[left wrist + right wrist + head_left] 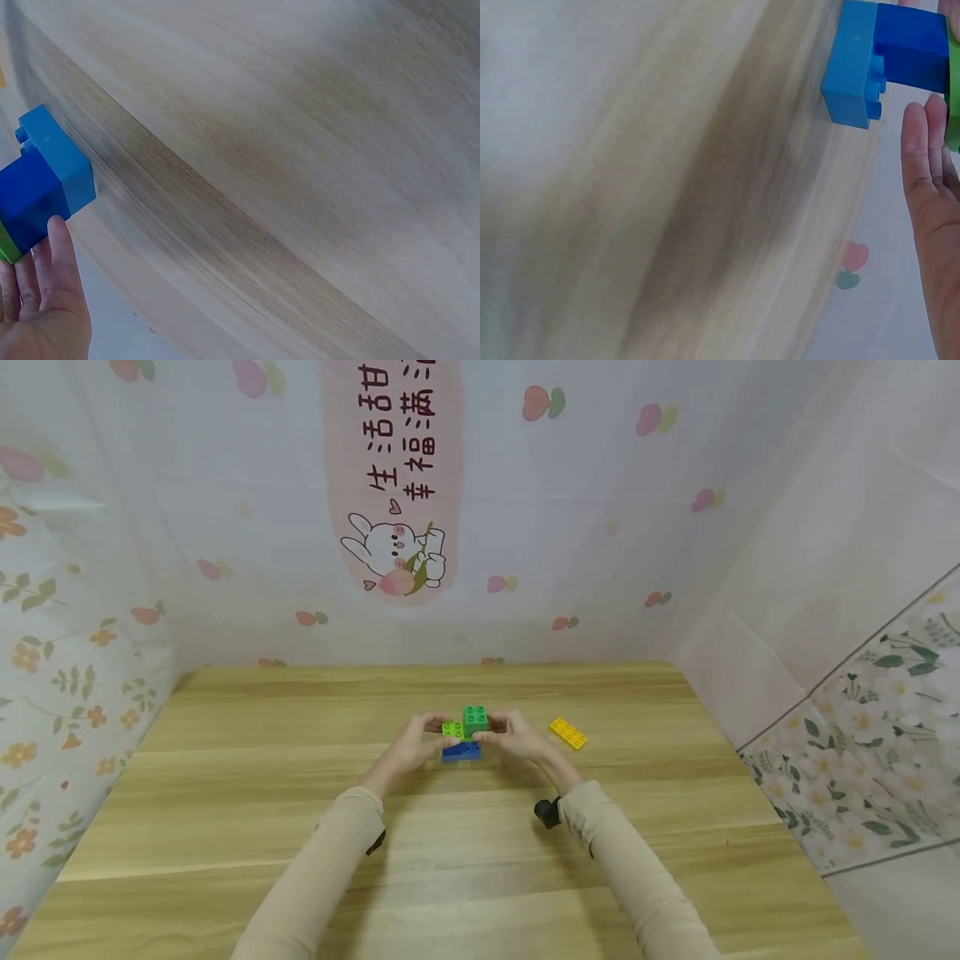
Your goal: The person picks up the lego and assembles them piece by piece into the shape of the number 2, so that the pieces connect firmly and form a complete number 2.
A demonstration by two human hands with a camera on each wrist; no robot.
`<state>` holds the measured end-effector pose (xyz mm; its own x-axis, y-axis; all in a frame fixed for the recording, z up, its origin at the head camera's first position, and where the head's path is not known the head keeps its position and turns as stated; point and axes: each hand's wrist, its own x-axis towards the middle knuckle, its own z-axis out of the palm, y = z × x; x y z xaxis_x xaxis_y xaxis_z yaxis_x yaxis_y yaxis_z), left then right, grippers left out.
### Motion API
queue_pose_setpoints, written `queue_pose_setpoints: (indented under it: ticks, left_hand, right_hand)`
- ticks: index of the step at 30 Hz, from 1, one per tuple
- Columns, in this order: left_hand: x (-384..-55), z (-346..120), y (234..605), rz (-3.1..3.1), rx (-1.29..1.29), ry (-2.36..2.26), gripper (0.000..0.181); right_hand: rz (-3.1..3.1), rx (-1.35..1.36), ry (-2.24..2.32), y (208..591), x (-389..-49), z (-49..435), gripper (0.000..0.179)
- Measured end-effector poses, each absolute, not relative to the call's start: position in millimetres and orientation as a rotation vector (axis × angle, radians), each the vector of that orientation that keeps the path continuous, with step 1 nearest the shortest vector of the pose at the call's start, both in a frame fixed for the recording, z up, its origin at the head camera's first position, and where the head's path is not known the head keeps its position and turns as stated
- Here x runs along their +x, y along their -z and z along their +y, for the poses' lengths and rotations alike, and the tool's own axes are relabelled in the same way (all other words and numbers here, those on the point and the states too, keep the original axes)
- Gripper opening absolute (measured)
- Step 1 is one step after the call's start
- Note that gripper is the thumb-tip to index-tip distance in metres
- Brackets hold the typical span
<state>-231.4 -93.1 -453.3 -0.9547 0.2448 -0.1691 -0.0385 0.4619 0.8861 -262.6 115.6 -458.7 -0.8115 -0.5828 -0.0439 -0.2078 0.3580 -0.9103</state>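
Note:
A small stack of toy building bricks stands on the table between the two hands. At its bottom is a light-blue brick (66,154), with a darker blue brick (911,49) on it and a lime-green brick (452,729) above. A green brick (475,718) sits on the lime layer, toward the right. My left hand (412,744) pinches the lime-green brick from the left, thumb in front and fingers behind. From the right, my right hand (517,737) pinches the green brick, its thumb low on the front. Fingers partly hide the stack's sides.
A flat yellow brick (567,732) lies on the wooden table (262,760), right of the right hand. Beyond the table's far edge hangs a patterned cloth (570,527). A floral cloth (885,718) covers the right side.

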Motion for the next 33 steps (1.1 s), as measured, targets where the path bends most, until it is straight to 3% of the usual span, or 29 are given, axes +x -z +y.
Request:
queue_pose_setpoints:
  ticks: [16, 24, 33]
  left_hand:
    - [-234, -91, 452, 2.418, 0.180, -1.493, 0.041]
    - [-233, -94, 450, 2.428, 0.167, -1.461, 0.042]
    - [-232, -94, 450, 2.418, 0.152, -1.445, 0.043]
  right_hand:
    - [2.366, -0.407, 1.372, 466, -252, 118, 0.057]
    - [2.402, -0.365, 1.430, 468, -245, 132, 0.046]
    - [2.534, -0.229, 1.477, 461, -243, 157, 0.048]
